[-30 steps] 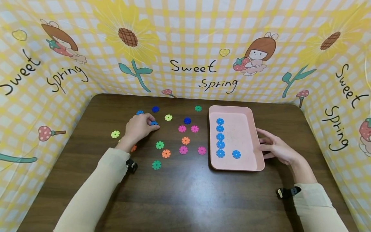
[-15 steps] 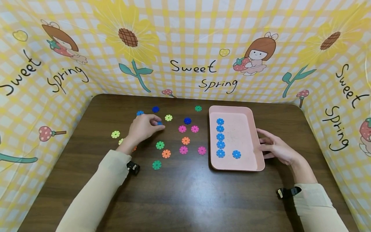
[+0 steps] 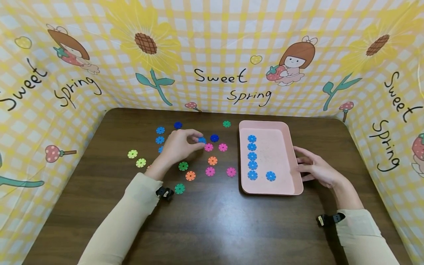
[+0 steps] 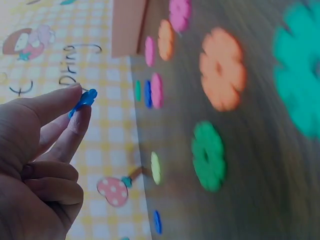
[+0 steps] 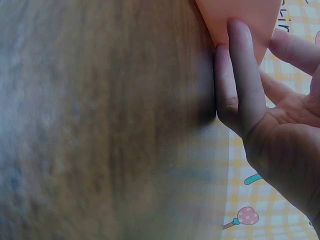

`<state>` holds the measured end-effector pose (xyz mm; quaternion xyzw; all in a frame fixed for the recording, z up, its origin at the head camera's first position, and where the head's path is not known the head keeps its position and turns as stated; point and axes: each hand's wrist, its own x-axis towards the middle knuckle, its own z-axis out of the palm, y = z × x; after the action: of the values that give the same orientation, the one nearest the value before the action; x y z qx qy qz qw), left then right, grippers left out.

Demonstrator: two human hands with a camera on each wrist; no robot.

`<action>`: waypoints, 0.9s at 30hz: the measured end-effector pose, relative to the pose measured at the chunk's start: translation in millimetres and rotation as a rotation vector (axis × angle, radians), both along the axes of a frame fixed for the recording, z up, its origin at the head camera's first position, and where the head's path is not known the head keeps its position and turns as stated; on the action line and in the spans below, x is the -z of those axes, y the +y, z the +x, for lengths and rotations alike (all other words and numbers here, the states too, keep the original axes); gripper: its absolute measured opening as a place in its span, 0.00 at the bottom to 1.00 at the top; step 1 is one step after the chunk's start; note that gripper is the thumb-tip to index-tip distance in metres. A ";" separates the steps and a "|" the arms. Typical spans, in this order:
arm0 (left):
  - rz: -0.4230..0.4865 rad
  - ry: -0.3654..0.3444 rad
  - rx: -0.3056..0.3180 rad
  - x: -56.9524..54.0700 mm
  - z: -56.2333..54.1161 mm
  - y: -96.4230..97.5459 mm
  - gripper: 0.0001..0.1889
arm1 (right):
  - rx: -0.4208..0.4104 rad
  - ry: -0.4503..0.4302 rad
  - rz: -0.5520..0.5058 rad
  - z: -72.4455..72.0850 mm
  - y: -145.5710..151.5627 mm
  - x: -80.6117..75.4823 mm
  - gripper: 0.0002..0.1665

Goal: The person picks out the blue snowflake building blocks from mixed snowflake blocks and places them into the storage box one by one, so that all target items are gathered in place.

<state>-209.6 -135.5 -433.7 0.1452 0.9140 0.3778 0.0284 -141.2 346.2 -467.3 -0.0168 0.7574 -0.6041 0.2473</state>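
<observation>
Between thumb and fingertips my left hand [image 3: 179,145] pinches a light blue snowflake disc [image 4: 86,100], a small notched plastic round, held off the table. In the head view the hand is over the loose discs, close to a dark blue disc [image 3: 214,138] and a pink disc [image 3: 208,147]. A shallow pink tray [image 3: 276,151] stands at the right. Inside it, several light blue discs form a column along the left, and a single blue disc [image 3: 271,176] lies right of the lowest one. The extended fingers of my right hand [image 3: 319,171] touch the tray's right wall.
Loose pink, orange, green, yellow and blue discs lie left of the tray on the brown table [image 3: 225,221]. My left hand and wrist partly cover a blue disc [image 3: 160,149] and an orange one. A yellow checked cloth [image 3: 225,55] surrounds the table's back and sides.
My left hand has moved right with the blue disc, uncovering light blue and yellow discs behind it and now covering the pale yellow one. My right hand and the tray have stayed put.
</observation>
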 end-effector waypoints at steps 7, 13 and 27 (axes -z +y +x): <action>0.067 -0.002 0.083 -3.5 -0.1 38.8 0.15 | -0.002 -0.002 -0.002 0.8 1.3 -0.4 0.49; 0.066 0.013 0.159 -4.0 1.3 81.6 0.15 | -0.001 0.003 -0.010 0.6 1.6 -0.2 0.49; 0.020 0.000 0.305 3.4 13.1 156.6 0.15 | -0.002 0.007 -0.012 1.8 1.2 0.7 0.49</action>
<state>-196.5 21.1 -437.1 0.2827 0.8776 0.3780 0.0841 -139.4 347.4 -467.9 -0.0211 0.7547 -0.6081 0.2454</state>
